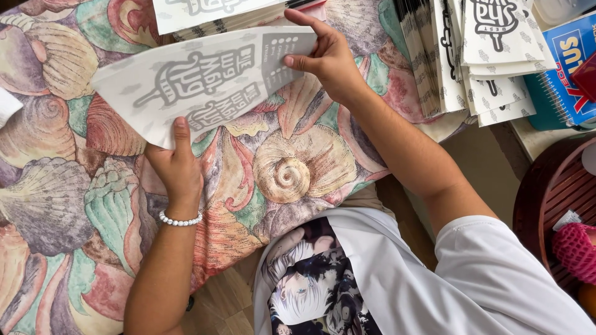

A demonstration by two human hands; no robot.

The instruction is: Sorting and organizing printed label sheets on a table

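Paper sleeve [205, 84]: flat, printed, held over shell-patterned cloth [62, 205].
Left hand [177, 164]: thumb pinching lower edge.
Right hand [326, 56]: fingers pinching upper corner.
Risk: uneven pull likely creases or tears it.

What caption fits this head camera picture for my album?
Both hands, left hand and right hand, hold a printed paper sleeve above a seashell-patterned cloth.

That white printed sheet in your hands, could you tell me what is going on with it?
A person holds a flat white paper sheet with grey printing over a seashell-patterned cloth. The left hand pinches its lower corner, and the right hand grips its upper right edge. Stacks of similar printed sheets lie at the upper right, beside a blue spiral notebook.
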